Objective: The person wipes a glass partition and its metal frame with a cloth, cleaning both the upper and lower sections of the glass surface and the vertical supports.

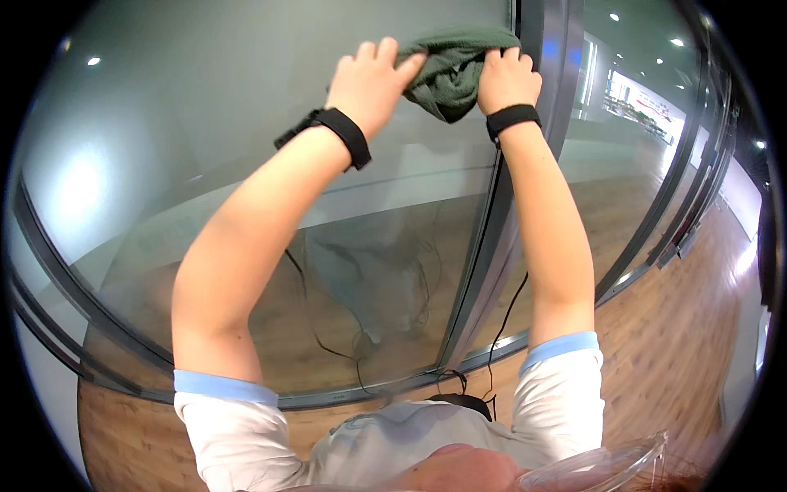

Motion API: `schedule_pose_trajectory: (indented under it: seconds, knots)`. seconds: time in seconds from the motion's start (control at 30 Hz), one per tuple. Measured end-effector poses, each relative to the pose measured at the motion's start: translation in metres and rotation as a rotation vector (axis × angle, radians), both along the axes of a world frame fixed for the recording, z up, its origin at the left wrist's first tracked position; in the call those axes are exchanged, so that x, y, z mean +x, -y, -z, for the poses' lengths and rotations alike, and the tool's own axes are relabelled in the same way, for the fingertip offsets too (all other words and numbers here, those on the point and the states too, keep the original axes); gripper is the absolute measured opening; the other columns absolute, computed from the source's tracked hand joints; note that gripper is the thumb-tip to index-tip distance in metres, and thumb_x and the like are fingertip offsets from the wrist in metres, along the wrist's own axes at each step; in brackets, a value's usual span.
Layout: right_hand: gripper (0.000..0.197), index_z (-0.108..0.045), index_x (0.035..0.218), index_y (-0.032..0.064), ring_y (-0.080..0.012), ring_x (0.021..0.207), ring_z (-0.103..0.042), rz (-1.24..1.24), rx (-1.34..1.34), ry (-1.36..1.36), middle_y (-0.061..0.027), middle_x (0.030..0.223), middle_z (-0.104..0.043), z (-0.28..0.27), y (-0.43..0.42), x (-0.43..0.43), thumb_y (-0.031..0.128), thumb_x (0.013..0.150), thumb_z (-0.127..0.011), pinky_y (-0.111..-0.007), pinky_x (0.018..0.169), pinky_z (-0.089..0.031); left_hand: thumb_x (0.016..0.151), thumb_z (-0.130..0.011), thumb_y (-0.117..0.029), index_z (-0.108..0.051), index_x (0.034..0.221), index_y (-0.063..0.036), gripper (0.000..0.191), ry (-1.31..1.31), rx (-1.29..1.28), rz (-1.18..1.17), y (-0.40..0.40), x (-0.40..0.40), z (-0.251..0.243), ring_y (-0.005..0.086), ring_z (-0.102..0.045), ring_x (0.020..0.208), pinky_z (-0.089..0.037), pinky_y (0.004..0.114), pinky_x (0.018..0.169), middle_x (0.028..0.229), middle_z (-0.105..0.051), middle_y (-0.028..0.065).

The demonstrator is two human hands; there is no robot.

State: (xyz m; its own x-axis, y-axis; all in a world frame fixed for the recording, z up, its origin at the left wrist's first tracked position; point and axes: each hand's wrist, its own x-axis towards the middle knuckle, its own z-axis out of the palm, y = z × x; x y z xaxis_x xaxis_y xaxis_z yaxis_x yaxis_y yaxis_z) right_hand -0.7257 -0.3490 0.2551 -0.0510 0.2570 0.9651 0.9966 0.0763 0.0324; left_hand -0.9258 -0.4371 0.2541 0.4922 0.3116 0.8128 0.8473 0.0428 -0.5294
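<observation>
A crumpled dark green cloth [455,67] is stretched between my two raised hands, in front of a large glass panel [246,111]. My left hand [372,80] pinches its left side, the thumb lying over the fabric and the other fingers pointing up. At the cloth's right end, my right hand [509,80] grips it with bent fingers, close to the grey metal frame post [556,80]. Part of the cloth hangs down in folds between the hands. Whether it touches the glass, I cannot tell. Both wrists wear black straps.
Along the glass foot runs a metal bottom rail [344,396], with wood-look flooring [670,344] in front. A black cable [507,313] hangs near my right arm. More framed glass panels [639,154] continue to the right, and a dark upright frame [55,240] stands at left.
</observation>
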Motion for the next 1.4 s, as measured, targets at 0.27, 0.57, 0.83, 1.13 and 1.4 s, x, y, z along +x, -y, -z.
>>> schedule_pose_trajectory:
  seconds: [0.27, 0.57, 0.83, 1.13, 1.4]
  knots:
    - [0.017, -0.067, 0.09, 0.0068, -0.0306, 0.079, -0.069, -0.079, -0.4, 0.091, -0.0159, 0.085, -0.069, 0.112, 0.011, 0.015, 0.02, 0.08, -0.065, -0.042, 0.07, -0.055, 0.078, -0.068, -0.013, -0.056, 0.132, -0.0227, 0.056, 0.017, -0.209, 0.063, -0.012, 0.022, 0.07, 0.0257, -0.055, 0.095, -0.051, 0.036, 0.071, 0.109, -0.051, 0.009]
    - [0.049, -0.063, 0.106, 0.0047, -0.0352, 0.107, -0.051, -0.484, -0.198, 0.16, -0.0163, 0.118, -0.055, 0.159, 0.03, 0.016, 0.007, 0.058, -0.071, -0.042, 0.083, -0.05, 0.086, -0.057, -0.011, -0.055, 0.135, -0.0268, 0.051, -0.215, -0.38, -0.096, 0.024, -0.026, 0.126, 0.024, -0.053, 0.097, -0.045, 0.034, 0.073, 0.106, -0.051, 0.006]
    - [0.036, -0.056, 0.101, 0.0039, -0.0363, 0.099, -0.052, -0.714, -0.098, -0.088, -0.017, 0.102, -0.051, 0.093, 0.036, -0.039, 0.01, 0.068, -0.067, -0.046, 0.081, -0.046, 0.076, -0.074, -0.017, -0.056, 0.131, -0.0244, 0.058, 0.103, 0.015, -0.125, 0.031, -0.051, 0.03, 0.0256, -0.054, 0.095, -0.046, 0.038, 0.074, 0.098, -0.05, 0.0071]
    - [0.054, -0.058, 0.11, 0.0075, -0.0335, 0.098, -0.054, -0.81, -0.584, 0.213, -0.015, 0.099, -0.05, 0.311, 0.047, -0.037, 0.015, 0.06, -0.077, -0.043, 0.08, -0.046, 0.08, -0.065, -0.011, -0.06, 0.126, -0.0245, 0.048, 0.092, -0.431, -0.155, 0.031, -0.028, 0.206, 0.028, -0.053, 0.102, -0.047, 0.038, 0.08, 0.11, -0.052, 0.0097]
    - [0.071, -0.044, 0.099, 0.0055, -0.0368, 0.092, -0.053, -1.078, -0.695, 0.159, -0.0151, 0.104, -0.042, 0.39, 0.076, 0.029, 0.029, 0.054, -0.093, -0.044, 0.082, -0.048, 0.071, -0.079, -0.013, -0.053, 0.128, -0.0166, 0.064, 0.326, -1.171, 0.105, 0.076, -0.015, 0.199, 0.0316, -0.061, 0.098, -0.051, 0.04, 0.085, 0.103, -0.059, 0.01]
